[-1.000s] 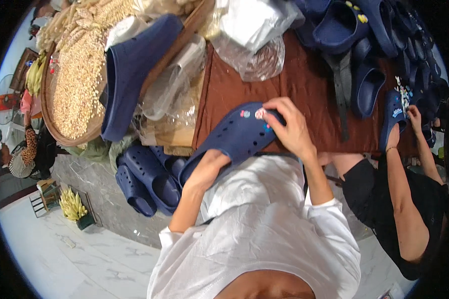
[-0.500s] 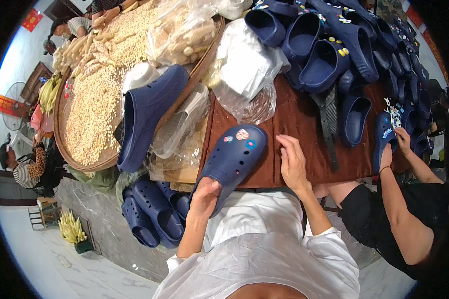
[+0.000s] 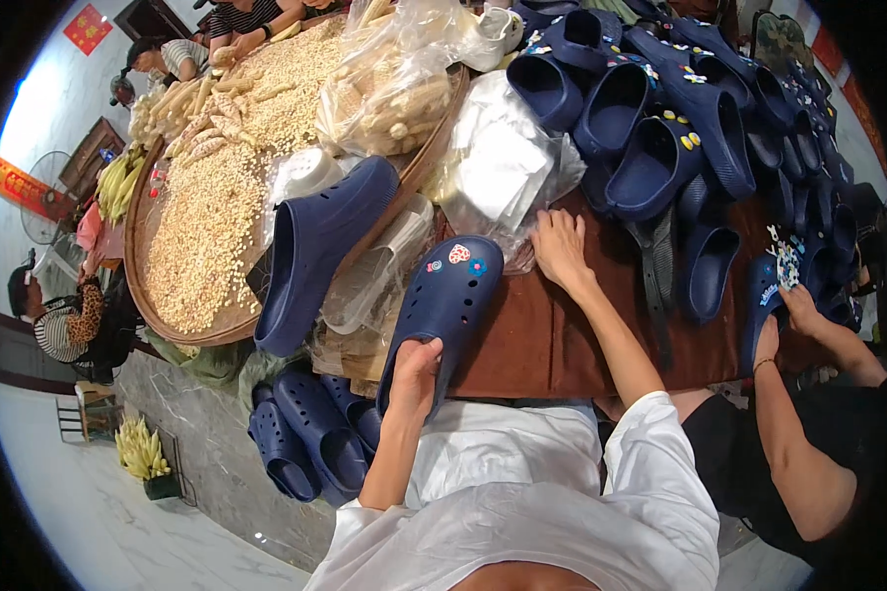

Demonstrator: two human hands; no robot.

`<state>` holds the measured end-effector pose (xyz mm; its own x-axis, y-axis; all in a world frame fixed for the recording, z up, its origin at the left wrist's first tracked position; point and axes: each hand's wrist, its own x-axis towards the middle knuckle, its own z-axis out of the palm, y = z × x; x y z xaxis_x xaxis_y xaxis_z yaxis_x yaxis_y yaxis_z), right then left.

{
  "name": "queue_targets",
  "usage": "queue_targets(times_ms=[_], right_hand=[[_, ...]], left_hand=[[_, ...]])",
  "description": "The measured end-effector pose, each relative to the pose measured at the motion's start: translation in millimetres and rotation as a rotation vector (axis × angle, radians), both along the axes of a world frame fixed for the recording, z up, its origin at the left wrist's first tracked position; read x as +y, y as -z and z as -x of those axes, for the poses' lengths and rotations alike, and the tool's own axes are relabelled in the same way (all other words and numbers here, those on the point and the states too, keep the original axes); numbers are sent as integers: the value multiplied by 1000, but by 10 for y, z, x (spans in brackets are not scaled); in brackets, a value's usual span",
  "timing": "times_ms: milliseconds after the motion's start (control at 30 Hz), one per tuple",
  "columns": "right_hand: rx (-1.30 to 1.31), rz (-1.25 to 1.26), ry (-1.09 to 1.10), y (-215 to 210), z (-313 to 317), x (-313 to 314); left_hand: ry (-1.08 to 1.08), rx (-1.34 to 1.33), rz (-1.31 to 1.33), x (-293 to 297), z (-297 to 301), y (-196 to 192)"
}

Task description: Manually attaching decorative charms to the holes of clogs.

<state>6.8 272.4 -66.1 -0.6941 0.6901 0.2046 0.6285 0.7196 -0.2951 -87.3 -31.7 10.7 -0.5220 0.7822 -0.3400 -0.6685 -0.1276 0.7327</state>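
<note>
A navy clog (image 3: 445,305) with several small charms near its toe is in my left hand (image 3: 416,379), gripped at the heel opening with the thumb on top. My right hand (image 3: 562,248) reaches across the brown cloth to the near edge of a clear plastic bag (image 3: 514,222) around white sheets (image 3: 498,148). Its fingers are stretched out and slightly apart, touching the bag's edge; whether any plastic is pinched is hard to see. Another navy clog (image 3: 315,256), without charms on its visible side, leans on the basket rim to the left.
A big round basket (image 3: 133,256) of corn kernels and cobs fills the left. Piled navy clogs (image 3: 650,163) cover the right side of the brown-covered table (image 3: 601,350). At right, a co-worker's hands (image 3: 788,320) hold a clog and charms. More clogs (image 3: 310,424) lie below, left of my knees.
My right hand has moved forward from the cloth beside the clog to the plastic bag. The left hand has brought the clog slightly left, more upright in view. The view has shifted a little.
</note>
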Motion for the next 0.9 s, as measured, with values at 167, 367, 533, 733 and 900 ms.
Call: queue_targets(times_ms=[167, 367, 533, 733, 900], right_hand=[[90, -156, -79, 172, 202, 25], [124, -131, -43, 222, 358, -20], [211, 97, -67, 232, 576, -209], [366, 186, -178, 265, 687, -90], [439, 134, -177, 317, 430, -171]], left_hand=[[17, 10, 44, 90, 5, -35], [-52, 10, 66, 176, 102, 166], [-43, 35, 84, 332, 88, 86], [-93, 52, 113, 412, 87, 161], [-3, 183, 159, 534, 139, 255]])
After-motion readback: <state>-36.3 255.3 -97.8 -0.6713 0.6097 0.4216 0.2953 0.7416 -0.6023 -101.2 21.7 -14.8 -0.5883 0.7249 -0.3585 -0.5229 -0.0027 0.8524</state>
